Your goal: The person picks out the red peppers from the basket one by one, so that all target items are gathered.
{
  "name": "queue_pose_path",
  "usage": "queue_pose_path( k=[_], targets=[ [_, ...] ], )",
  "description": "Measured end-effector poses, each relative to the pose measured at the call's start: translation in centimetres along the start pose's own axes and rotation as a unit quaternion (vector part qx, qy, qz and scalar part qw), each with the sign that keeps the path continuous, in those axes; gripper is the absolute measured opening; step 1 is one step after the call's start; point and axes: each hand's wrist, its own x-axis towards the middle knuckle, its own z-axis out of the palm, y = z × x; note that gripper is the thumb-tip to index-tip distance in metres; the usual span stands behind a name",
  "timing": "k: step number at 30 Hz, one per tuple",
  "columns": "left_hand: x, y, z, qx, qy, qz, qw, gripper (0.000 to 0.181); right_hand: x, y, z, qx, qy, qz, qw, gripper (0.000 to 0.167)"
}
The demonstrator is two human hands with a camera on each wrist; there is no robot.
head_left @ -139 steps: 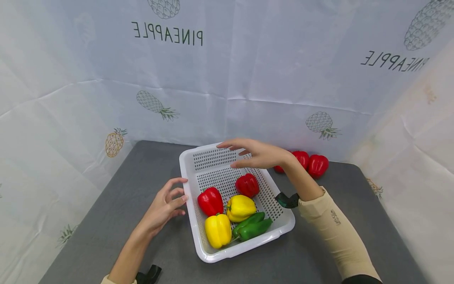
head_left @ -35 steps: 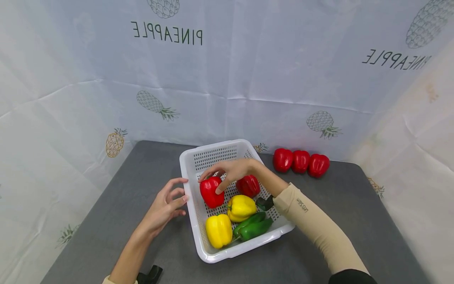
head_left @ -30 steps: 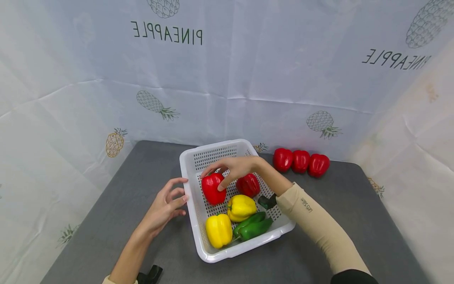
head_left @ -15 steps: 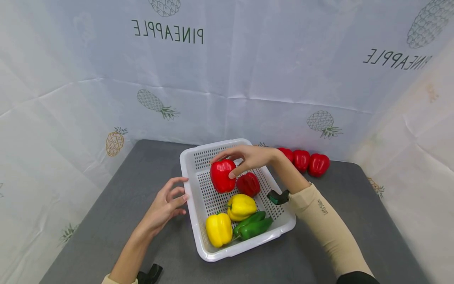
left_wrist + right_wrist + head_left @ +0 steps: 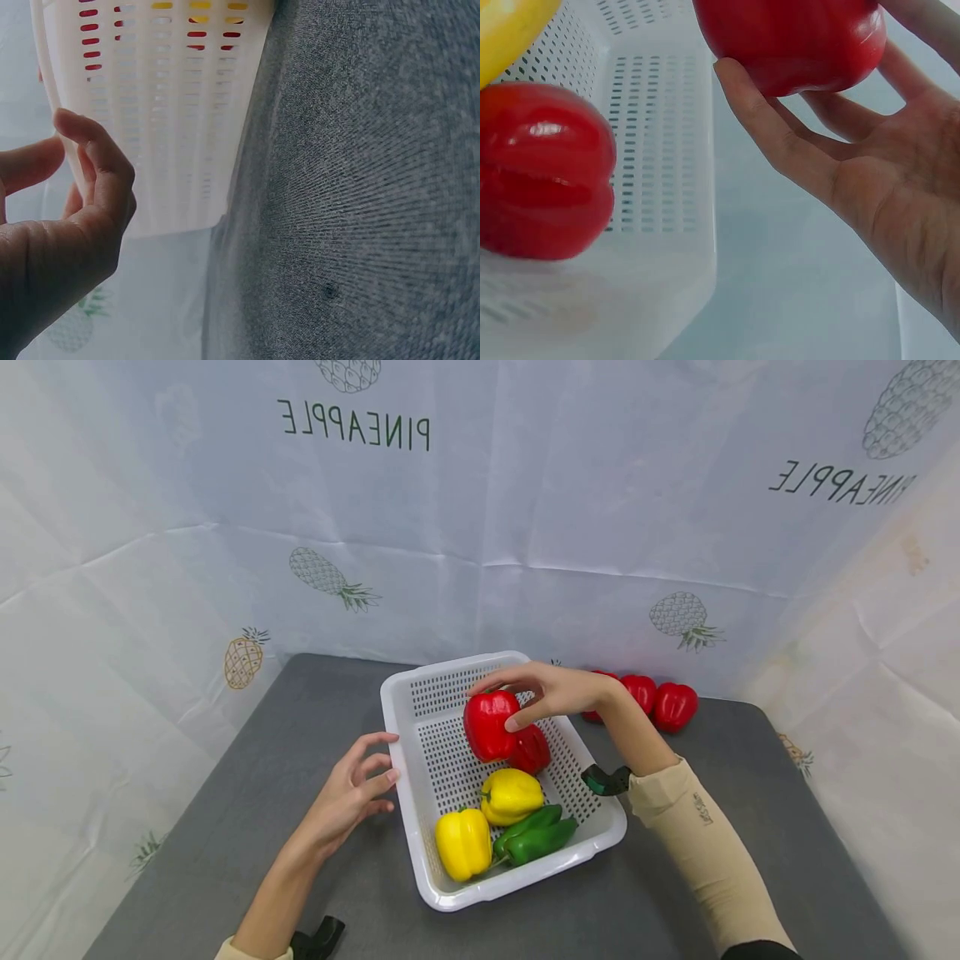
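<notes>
My right hand (image 5: 551, 691) holds a red bell pepper (image 5: 486, 727) between thumb and fingers, raised inside the white basket (image 5: 411, 860). In the right wrist view the held pepper hangs above the basket's rim level, at the top. Partly behind it in the head view, a second red bell pepper (image 5: 534, 752) lies in the basket. Two yellow bell peppers, one in the middle (image 5: 512, 797) and one at the near left (image 5: 462, 843), and green peppers (image 5: 536, 842) lie nearby. My left hand (image 5: 348, 797) touches the basket's left rim with loosely bent fingers.
Behind the basket's right side, a row of red bell peppers (image 5: 676, 707) stands on the dark grey table (image 5: 315, 710), partly hidden by my right arm. A white cloth (image 5: 555, 510) with pineapple prints hangs around the table's back and sides.
My right hand reached into the basket, took hold of the left red bell pepper, lifted it and carried it right, towards the back. The left hand and basket stay put.
</notes>
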Motion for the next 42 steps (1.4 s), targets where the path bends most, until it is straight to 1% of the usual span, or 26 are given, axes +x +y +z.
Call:
queue_pose_path(
  k=[6,13,19,26,30,34,38,42],
  targets=[
    [0.1,0.1,0.0,0.001,0.001,0.0,1.0,0.065,-1.4,0.4,-0.2,0.013,0.025,-0.015,0.9995,0.075],
    [0.2,0.1,0.0,0.003,0.003,-0.003,1.0,0.066,-3.1,0.6,-0.4,0.008,0.049,-0.028,0.9984,0.07],
    [0.1,0.0,0.0,0.003,0.003,-0.003,1.0,0.065,-4.6,0.8,-0.9,0.002,0.076,-0.038,0.9964,0.074],
    [0.1,0.0,0.0,0.003,0.004,-0.004,1.0,0.065,-6.6,1.2,-1.4,-0.016,0.13,-0.022,0.9911,0.074],
    [0.1,0.0,0.1,0.003,0.005,-0.006,1.0,0.065,-7.8,1.5,-1.5,-0.016,0.154,-0.01,0.9878,0.071],
    [0.1,0.0,0.1,0.0,0.007,-0.006,1.0,0.065,-9.0,1.8,-1.8,-0.011,0.174,-0.005,0.9847,0.067],
    [0.1,0.0,0.1,0.001,0.007,-0.006,1.0,0.065,-10.1,2.4,-2.1,-0.012,0.187,-0.014,0.9821,0.067],
    [0.2,0.0,0.1,0.001,0.009,-0.006,0.9999,0.065,-11.1,3.2,-2.4,-0.013,0.206,-0.01,0.9785,0.066]
  ],
)
